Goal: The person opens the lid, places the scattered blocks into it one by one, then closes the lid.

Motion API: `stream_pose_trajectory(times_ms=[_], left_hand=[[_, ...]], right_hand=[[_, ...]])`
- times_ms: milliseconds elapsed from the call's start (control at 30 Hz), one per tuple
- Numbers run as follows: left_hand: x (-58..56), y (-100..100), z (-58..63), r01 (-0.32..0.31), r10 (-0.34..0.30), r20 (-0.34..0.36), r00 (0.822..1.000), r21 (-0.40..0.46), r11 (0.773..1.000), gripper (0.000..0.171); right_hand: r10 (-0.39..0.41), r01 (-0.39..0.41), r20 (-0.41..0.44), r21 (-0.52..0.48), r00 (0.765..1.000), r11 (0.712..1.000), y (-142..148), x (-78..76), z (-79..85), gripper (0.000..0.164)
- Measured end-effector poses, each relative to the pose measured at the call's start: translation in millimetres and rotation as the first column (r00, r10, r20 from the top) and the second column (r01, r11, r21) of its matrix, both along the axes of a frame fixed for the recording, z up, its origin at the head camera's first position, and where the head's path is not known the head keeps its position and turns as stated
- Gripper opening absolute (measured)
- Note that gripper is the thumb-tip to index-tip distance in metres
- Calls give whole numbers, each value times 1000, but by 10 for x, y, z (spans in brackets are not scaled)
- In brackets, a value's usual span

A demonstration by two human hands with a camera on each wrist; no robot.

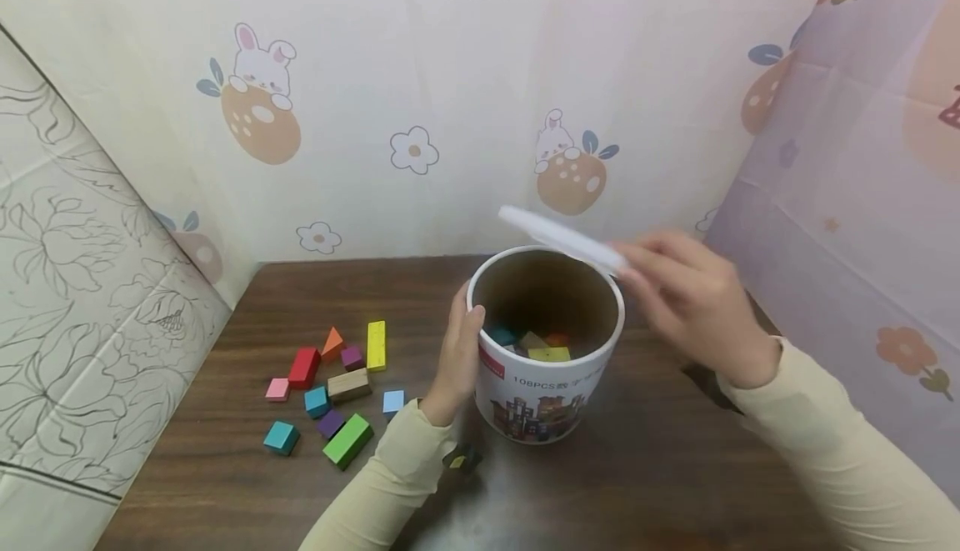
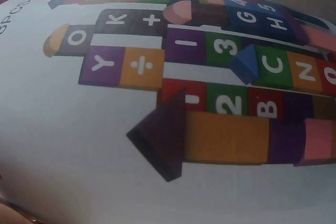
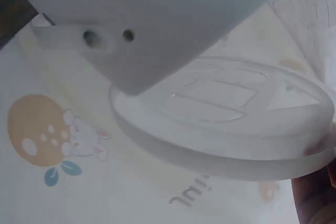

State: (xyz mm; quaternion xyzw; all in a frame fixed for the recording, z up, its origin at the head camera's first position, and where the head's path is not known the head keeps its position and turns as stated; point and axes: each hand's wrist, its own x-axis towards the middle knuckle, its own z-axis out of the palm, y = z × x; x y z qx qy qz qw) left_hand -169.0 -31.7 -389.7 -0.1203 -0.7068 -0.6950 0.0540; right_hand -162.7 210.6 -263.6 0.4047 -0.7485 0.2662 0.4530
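A white round block bucket (image 1: 529, 397) stands without its cover on the table, printed with pictures of coloured letter and number blocks. Inside lie several blocks, a yellow block (image 1: 550, 354) among them. My left hand (image 1: 456, 359) holds the bucket's left side, thumb at the rim; the left wrist view shows mostly its printed wall (image 2: 79, 145). In my right hand (image 1: 686, 301) is a white plastic lid (image 1: 562, 238), pinched by its edge and tilted over the bucket's back right rim. Raised shapes show on the lid's face (image 3: 220, 95) in the right wrist view.
Several loose wooden blocks lie left of the bucket on the dark wood table (image 1: 637, 484): a green block (image 1: 348, 441), a red block (image 1: 303, 368), a yellow strip (image 1: 377, 345), and others. A patterned cloth (image 1: 450, 101) hangs behind the table.
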Motion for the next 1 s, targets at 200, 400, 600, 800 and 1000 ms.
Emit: stream_pose_trajectory(times_ms=[200, 400, 600, 800, 1000], left_hand=[[9, 0, -12, 8, -8, -3, 1000, 10, 1000, 53], [19, -8, -34, 10, -9, -12, 1000, 30, 999, 53], [10, -17, -45, 19, -18, -29, 999, 49, 999, 54], [11, -12, -47, 15, -14, -24, 1000, 33, 999, 55], [6, -10, -65, 13, -13, -21, 1000, 28, 1000, 56]], right_hand=[[-48, 110, 171, -375, 984, 920, 342, -101, -27, 27], [-97, 293, 354, -556, 930, 778, 692, -245, -137, 18], [6, 563, 668, -632, 744, 533, 1015, -440, -387, 21], [46, 815, 947, -298, 318, 497, 1426, -604, -891, 48], [-69, 787, 994, -25, 86, 616, 1654, -638, -1369, 69]])
